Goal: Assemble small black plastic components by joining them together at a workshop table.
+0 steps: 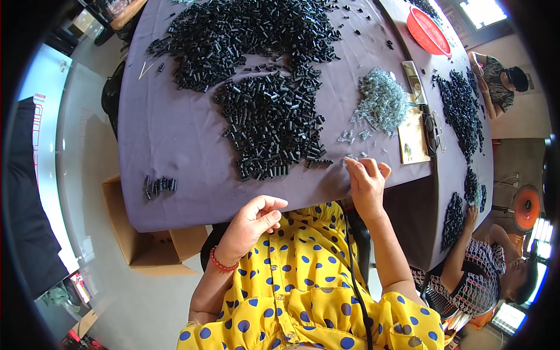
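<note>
My right hand (pixel 367 185) is over the table's near edge, its thumb and fingers pinched together beside a few loose clear plastic pieces (pixel 364 135). Whatever is between those fingertips is too small to make out. Beyond it lies a heap of small clear pieces (pixel 382 102). My left hand (pixel 249 227), with a red bead bracelet (pixel 223 262) on its wrist, hovers in front of the edge. Its fingers are curled in toward the thumb and hide anything inside. A wide pile of short black plastic tubes (pixel 271 125) spreads ahead of both hands.
Several black tubes (pixel 160 186) lie apart at the left. Right of the clear heap are a yellowish card (pixel 413 137) and eyeglasses (pixel 433 133). A red basket (pixel 429 32) stands far right. A cardboard box (pixel 149 245) sits below the table. Two people work at the right.
</note>
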A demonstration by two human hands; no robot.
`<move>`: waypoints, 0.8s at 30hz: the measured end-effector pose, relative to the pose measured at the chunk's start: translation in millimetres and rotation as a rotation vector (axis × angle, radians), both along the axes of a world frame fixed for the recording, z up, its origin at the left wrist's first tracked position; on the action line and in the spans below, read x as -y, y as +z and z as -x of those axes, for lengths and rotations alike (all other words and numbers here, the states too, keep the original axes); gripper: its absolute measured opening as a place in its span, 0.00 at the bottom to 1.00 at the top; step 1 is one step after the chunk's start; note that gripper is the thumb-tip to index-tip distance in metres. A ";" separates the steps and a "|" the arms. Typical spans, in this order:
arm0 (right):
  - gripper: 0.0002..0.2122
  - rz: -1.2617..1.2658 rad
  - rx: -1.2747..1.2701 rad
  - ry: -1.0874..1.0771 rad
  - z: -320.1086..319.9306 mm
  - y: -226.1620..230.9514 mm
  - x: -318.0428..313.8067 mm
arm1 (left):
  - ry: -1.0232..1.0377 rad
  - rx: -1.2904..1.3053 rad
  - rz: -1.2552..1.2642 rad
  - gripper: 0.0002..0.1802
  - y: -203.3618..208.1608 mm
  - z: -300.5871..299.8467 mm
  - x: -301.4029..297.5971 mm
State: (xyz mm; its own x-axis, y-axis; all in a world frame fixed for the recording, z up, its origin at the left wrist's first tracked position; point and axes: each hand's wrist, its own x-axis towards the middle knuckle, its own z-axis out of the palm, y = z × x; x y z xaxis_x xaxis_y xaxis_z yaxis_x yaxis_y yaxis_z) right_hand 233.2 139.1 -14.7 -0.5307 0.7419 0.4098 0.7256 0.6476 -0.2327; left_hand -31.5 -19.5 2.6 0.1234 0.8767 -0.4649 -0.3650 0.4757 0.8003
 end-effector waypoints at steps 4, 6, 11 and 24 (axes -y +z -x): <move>0.15 0.031 0.071 0.055 -2.5 3.4 -3.2 | 0.128 -0.303 -0.128 0.11 -3.2 -9.4 -0.9; 0.16 0.049 0.105 0.107 -4.6 3.1 -5.1 | 0.202 -0.739 -0.279 0.10 -5.1 -15.6 -6.4; 0.11 0.067 0.071 0.111 -5.5 -1.6 -9.8 | 0.201 -1.345 -0.458 0.15 -17.6 -17.2 -19.3; 0.08 -0.001 0.018 0.049 -6.1 7.9 -14.3 | 0.243 -1.232 -0.568 0.10 0.2 -41.2 -35.3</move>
